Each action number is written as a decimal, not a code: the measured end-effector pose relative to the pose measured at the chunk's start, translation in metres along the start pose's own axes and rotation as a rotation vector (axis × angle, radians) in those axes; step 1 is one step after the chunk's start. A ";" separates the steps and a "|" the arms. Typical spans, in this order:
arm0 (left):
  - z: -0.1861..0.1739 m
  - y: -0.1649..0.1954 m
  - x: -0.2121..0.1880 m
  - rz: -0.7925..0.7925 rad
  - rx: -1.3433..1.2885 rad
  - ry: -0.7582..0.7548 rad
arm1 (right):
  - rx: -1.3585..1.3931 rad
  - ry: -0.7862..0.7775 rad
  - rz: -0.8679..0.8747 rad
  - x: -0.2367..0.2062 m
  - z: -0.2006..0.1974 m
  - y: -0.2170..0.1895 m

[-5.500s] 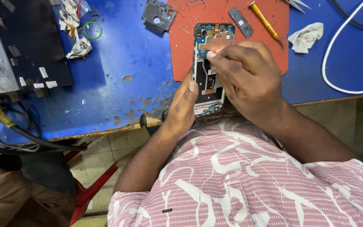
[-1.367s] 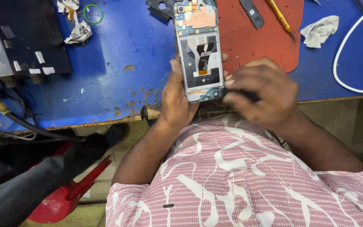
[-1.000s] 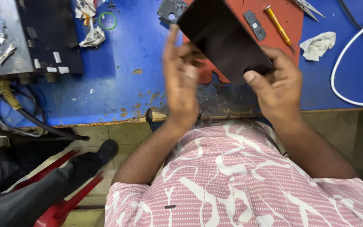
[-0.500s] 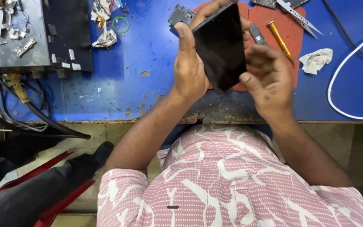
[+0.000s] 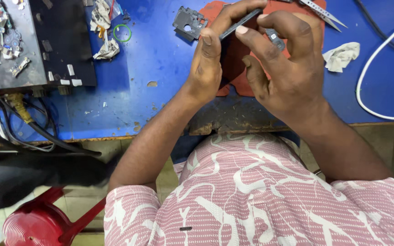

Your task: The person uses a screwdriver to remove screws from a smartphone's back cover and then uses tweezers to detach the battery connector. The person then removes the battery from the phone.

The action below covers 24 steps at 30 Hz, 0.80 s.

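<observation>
Both hands hold a dark smartphone [image 5: 231, 54] up on its edge above a red work mat [image 5: 240, 89]. My left hand [image 5: 210, 57] grips its left side, thumb along the edge and fingers curled over the top. From the right, my right hand [image 5: 286, 64] closes on the phone, its forefinger resting on the upper rim. Most of the phone is hidden between the two hands; only a thin dark edge and part of one face show.
A blue table [image 5: 160, 86] carries a small dark phone part [image 5: 189, 23], tweezers [image 5: 322, 11], a crumpled tissue [image 5: 341, 54], a white cable [image 5: 384, 68], a green ring [image 5: 122, 33] and a black tray of parts [image 5: 28, 41]. A red stool [image 5: 42, 223] stands below left.
The phone was turned from lying open-backed on the mat to screen side up, then tilted onto its edge. Both hands have stayed on it and lifted it higher.
</observation>
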State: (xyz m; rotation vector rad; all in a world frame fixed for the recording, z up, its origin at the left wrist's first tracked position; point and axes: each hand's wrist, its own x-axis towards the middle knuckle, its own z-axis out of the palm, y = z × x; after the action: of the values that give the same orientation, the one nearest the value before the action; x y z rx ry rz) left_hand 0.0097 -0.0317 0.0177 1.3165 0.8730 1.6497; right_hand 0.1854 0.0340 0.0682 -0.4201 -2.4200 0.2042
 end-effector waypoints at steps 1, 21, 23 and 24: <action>-0.001 -0.001 -0.001 -0.001 -0.013 -0.005 | 0.008 -0.002 0.002 -0.001 0.000 0.001; -0.001 -0.005 -0.005 -0.065 0.002 -0.141 | -0.024 -0.070 0.032 0.005 -0.014 0.006; -0.002 -0.007 -0.007 -0.064 0.029 -0.146 | -0.044 -0.071 0.022 0.004 -0.014 0.006; -0.001 -0.009 -0.006 -0.056 0.045 -0.150 | -0.051 -0.071 0.018 0.004 -0.014 0.006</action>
State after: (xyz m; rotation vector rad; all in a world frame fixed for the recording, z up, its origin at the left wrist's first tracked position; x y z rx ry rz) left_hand 0.0110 -0.0337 0.0070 1.4140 0.8543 1.4754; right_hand 0.1925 0.0417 0.0800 -0.4649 -2.4967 0.1678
